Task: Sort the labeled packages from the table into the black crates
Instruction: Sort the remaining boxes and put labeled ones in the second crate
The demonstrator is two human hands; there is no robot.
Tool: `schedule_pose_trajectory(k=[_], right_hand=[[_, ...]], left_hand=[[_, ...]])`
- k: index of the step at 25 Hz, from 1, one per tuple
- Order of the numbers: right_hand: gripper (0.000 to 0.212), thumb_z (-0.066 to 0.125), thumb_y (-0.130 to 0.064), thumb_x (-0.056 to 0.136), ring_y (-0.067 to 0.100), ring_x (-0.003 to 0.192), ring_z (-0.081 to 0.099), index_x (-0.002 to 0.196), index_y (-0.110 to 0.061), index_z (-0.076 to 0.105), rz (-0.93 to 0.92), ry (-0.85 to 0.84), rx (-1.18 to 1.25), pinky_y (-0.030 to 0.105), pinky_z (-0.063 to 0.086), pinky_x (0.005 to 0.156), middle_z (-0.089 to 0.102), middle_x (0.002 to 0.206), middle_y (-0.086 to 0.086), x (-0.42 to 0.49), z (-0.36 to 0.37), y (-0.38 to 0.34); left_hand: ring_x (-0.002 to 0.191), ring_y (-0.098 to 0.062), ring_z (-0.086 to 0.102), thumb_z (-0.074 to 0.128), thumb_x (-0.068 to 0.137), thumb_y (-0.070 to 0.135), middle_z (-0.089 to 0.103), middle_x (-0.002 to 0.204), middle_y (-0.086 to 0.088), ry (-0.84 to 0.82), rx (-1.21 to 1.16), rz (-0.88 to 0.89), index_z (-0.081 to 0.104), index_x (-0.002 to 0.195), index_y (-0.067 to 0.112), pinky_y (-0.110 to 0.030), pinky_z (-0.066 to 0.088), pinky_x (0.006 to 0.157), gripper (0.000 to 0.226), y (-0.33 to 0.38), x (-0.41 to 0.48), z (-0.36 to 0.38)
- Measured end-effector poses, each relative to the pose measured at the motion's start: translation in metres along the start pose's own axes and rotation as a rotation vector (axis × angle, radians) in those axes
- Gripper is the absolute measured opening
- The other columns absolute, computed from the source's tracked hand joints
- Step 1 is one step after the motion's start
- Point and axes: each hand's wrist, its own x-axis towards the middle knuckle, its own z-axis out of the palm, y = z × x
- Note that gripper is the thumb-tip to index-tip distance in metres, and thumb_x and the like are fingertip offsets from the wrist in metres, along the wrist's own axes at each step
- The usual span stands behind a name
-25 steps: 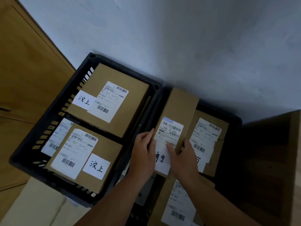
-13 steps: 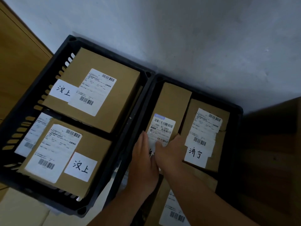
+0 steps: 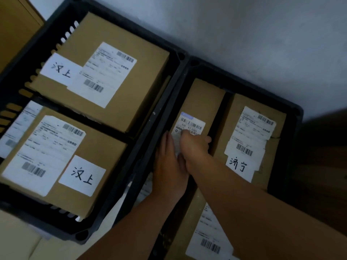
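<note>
I see left hand and right hand bare; both forearms bare to frame edge; outlines motion-blurred.

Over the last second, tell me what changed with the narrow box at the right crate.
The narrow box went down from above the rim into the right crate, beside the 济宁 box. Both hands slid up it: the left hand lies flat along its left edge, the right hand covers its lower labels. Both stay on it. The boxes in the left crate stayed put.
</note>
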Motion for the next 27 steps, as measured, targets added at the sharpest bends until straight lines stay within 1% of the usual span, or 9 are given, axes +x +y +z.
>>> schedule_pose_trajectory(k=[5, 8, 10, 13, 16, 19, 21, 23, 27], right_hand=[[0.08, 0.077, -0.047, 0.084, 0.024, 0.105, 0.064, 0.137, -0.009, 0.032, -0.058, -0.057, 0.053, 0.042, 0.057, 0.092, 0.061, 0.125, 0.009, 0.003, -0.01, 0.023], [0.087, 0.083, -0.044, 0.079, 0.027, 0.12, 0.06, 0.138, -0.009, 0.03, -0.071, -0.051, 0.001, 0.043, 0.055, 0.099, 0.056, 0.134, 0.011, 0.015, -0.001, 0.026], [0.095, 0.079, -0.05, 0.08, 0.032, 0.136, 0.045, 0.145, -0.006, 0.026, -0.02, 0.024, -0.111, 0.046, 0.042, 0.111, 0.041, 0.148, 0.013, 0.024, 0.012, 0.023], [0.092, 0.064, -0.054, 0.092, 0.031, 0.144, 0.029, 0.153, -0.003, 0.018, 0.047, 0.122, -0.384, 0.042, 0.026, 0.117, 0.025, 0.157, 0.014, 0.033, 0.031, 0.014], [0.082, 0.062, -0.029, 0.1, 0.032, 0.144, 0.031, 0.158, -0.002, 0.01, -0.042, 0.15, -0.535, 0.038, 0.028, 0.116, 0.015, 0.163, 0.016, 0.038, 0.039, 0.022], [0.085, 0.067, -0.024, 0.095, 0.037, 0.144, 0.029, 0.157, -0.002, 0.014, -0.088, -0.004, -0.654, 0.043, 0.032, 0.118, 0.006, 0.163, 0.019, 0.034, 0.037, 0.026], [0.083, 0.07, -0.023, 0.093, 0.036, 0.141, 0.035, 0.156, -0.007, 0.019, -0.092, -0.023, -0.56, 0.043, 0.04, 0.114, 0.015, 0.159, 0.016, 0.025, 0.033, 0.024], [0.078, 0.069, -0.023, 0.093, 0.035, 0.137, 0.041, 0.153, -0.008, 0.022, -0.144, -0.067, -0.486, 0.043, 0.044, 0.111, 0.027, 0.154, 0.015, 0.008, 0.021, 0.019], [0.062, 0.065, -0.022, 0.095, 0.029, 0.125, 0.054, 0.147, -0.008, 0.036, -0.301, -0.191, -0.256, 0.046, 0.053, 0.103, 0.047, 0.142, 0.012, -0.044, -0.033, 0.009]], left_hand=[[0.155, -0.003, -0.008, 0.054, 0.105, 0.029, -0.01, 0.171, 0.011, -0.017, 0.061, 0.085, -0.016, 0.155, 0.034, -0.031, 0.006, 0.127, 0.086, -0.007, -0.023, 0.004], [0.157, -0.008, -0.009, 0.055, 0.105, 0.026, -0.014, 0.171, 0.007, -0.105, 0.107, 0.062, -0.01, 0.162, 0.025, -0.036, 0.009, 0.13, 0.086, -0.019, -0.011, 0.009], [0.159, -0.012, -0.006, 0.057, 0.104, 0.026, -0.011, 0.172, 0.004, -0.13, 0.127, 0.058, -0.005, 0.164, 0.021, -0.038, 0.011, 0.13, 0.086, -0.027, -0.002, 0.012], [0.159, -0.024, 0.007, 0.056, 0.1, 0.013, 0.001, 0.172, -0.007, -0.072, 0.161, 0.043, 0.005, 0.163, 0.011, -0.043, 0.016, 0.129, 0.081, -0.04, 0.003, 0.016], [0.153, -0.035, 0.028, 0.05, 0.102, 0.013, 0.031, 0.163, -0.019, -0.165, 0.195, 0.042, 0.03, 0.157, 0.005, -0.043, 0.028, 0.123, 0.059, -0.052, -0.003, 0.021], [0.124, -0.023, 0.057, 0.048, 0.107, 0.031, 0.059, 0.134, -0.005, -0.334, 0.26, -0.079, 0.053, 0.138, 0.018, -0.026, 0.044, 0.096, 0.034, -0.058, -0.005, 0.021], [0.115, -0.024, 0.061, 0.05, 0.105, 0.03, 0.063, 0.124, -0.007, -0.288, 0.326, -0.055, 0.058, 0.131, 0.013, -0.033, 0.05, 0.094, 0.032, -0.056, -0.003, 0.018], [0.114, -0.029, 0.064, 0.055, 0.104, 0.022, 0.066, 0.119, -0.013, -0.227, 0.241, -0.028, 0.061, 0.125, 0.003, -0.043, 0.052, 0.098, 0.029, -0.049, -0.003, 0.01], [0.122, -0.017, 0.06, 0.058, 0.103, 0.015, 0.062, 0.13, 0.0, -0.159, 0.063, 0.053, 0.058, 0.135, 0.016, -0.042, 0.052, 0.103, 0.032, -0.011, -0.022, -0.019]])
